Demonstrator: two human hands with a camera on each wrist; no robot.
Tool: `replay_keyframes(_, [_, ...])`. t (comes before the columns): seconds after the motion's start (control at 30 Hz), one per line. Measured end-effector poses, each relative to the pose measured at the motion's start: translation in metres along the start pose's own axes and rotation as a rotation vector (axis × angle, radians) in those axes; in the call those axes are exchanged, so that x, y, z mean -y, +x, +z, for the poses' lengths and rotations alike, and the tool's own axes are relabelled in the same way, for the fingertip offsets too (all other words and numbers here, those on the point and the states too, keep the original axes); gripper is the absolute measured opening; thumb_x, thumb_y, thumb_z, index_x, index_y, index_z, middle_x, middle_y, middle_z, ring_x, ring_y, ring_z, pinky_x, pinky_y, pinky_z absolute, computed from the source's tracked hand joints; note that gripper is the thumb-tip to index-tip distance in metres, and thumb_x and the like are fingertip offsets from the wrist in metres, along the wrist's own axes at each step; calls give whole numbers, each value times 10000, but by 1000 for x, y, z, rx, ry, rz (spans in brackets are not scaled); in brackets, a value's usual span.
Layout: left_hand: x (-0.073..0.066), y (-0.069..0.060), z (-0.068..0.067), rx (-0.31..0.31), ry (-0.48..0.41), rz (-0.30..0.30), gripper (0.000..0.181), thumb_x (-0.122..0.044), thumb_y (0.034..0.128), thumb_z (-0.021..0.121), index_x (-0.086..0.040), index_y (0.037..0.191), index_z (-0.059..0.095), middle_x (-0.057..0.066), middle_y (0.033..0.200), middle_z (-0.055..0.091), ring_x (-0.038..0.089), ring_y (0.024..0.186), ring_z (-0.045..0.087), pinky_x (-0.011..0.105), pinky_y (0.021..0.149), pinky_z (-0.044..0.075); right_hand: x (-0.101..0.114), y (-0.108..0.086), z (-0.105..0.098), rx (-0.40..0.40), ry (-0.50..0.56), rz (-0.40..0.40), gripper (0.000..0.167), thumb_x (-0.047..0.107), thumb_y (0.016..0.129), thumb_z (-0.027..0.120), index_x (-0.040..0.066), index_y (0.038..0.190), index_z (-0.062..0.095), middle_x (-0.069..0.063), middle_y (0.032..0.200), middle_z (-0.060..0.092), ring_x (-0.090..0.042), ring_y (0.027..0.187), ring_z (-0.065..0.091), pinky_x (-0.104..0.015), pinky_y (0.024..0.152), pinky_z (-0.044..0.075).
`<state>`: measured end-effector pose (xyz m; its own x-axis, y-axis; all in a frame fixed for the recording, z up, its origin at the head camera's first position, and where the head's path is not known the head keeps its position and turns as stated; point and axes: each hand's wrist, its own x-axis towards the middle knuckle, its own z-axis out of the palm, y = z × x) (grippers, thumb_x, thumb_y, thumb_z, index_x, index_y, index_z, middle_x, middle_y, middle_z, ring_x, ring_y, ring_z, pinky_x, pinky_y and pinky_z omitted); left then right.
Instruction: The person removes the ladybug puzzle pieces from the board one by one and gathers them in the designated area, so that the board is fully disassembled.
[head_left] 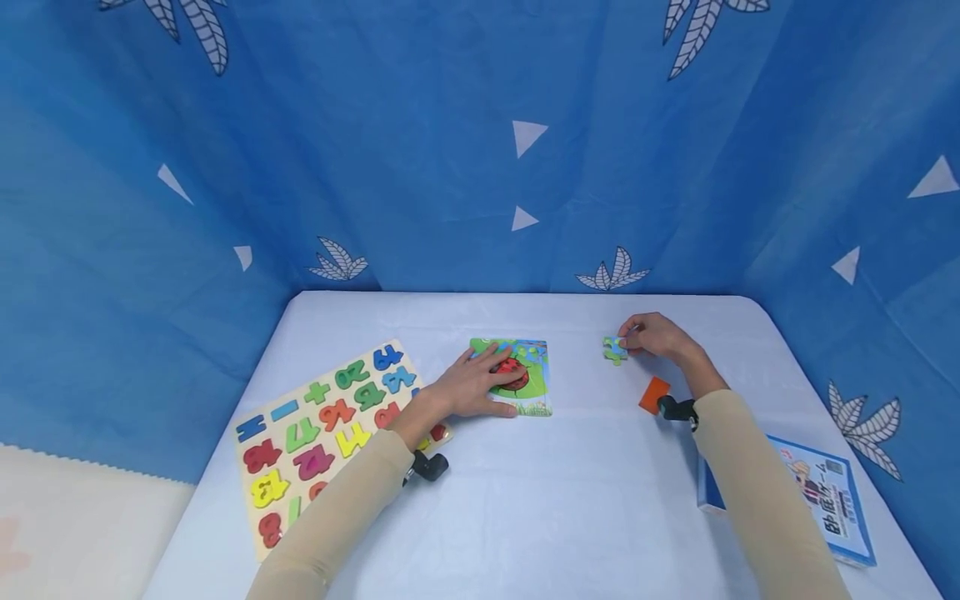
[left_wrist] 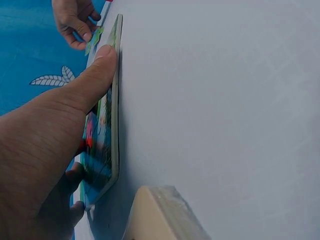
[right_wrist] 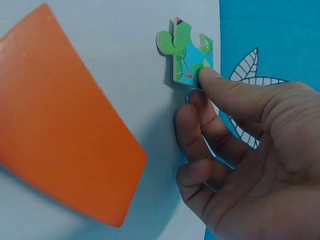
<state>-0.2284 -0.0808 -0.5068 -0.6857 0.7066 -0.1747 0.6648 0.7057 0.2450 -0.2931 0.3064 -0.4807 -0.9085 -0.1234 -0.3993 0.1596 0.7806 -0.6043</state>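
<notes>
My left hand [head_left: 472, 387] lies with spread fingers over a ladybug jigsaw puzzle [head_left: 536, 383] near the table's middle. In the left wrist view, the thumb [left_wrist: 92, 77] reaches along the puzzle's near edge, and part of the picture is hidden beneath the hand. To the right, my right hand [head_left: 656, 336] pinches a green and blue puzzle piece [head_left: 615, 350] between thumb and fingers. The right wrist view shows the piece [right_wrist: 185, 55] tilted up at the thumb tip, with the other fingers curled below it.
A wooden number board [head_left: 300, 400] with colourful numerals sits at the left, partly under the left forearm. An orange block [head_left: 654, 394] lies close to the right wrist. Beneath the right forearm is a blue box [head_left: 840, 508]. Blue curtains [head_left: 450, 167] surround the white table [head_left: 540, 517].
</notes>
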Motion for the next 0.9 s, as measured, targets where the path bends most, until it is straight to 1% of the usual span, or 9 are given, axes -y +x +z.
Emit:
replay_keyframes(0.2, [0, 1, 1, 3, 4, -3, 806, -753, 897, 510, -392, 1583, 290, 22, 1702, 84, 279, 1564, 31, 600, 1218, 97, -4, -3, -2, 6, -20, -22, 266, 187, 983, 613, 16, 1186, 625, -126, 1060, 618, -277, 965, 546, -371, 846, 446])
replay_keyframes(0.33, [-1, 1, 1, -1, 3, -6, 804, -744, 899, 519, -381, 1582, 299, 25, 1701, 90, 283, 1564, 37, 604, 1217, 97, -6, -2, -3, 12, -23, -20, 263, 174, 981, 609, 10, 1185, 630, -118, 1041, 614, -277, 966, 524, -372, 839, 441])
replay_keyframes(0.7, [-2, 0, 2, -4, -9, -8, 797, -725, 906, 532, -372, 1583, 305, 23, 1701, 90, 284, 1564, 29, 603, 1219, 78, -6, -2, 1, 11, -2, -8, 282, 178, 993, 602, 2, 1213, 622, -153, 1135, 580, -294, 1019, 473, -359, 829, 430])
replay_keyframes(0.9, [-2, 0, 2, 6, -9, -16, 804, -738, 900, 526, -387, 1583, 289, 9, 1703, 76, 269, 1565, 17, 590, 1224, 76, -5, -4, 3, -4, 2, -7, 275, 180, 1004, 596, -7, 1203, 620, -170, 1146, 567, -316, 1058, 450, -376, 844, 413])
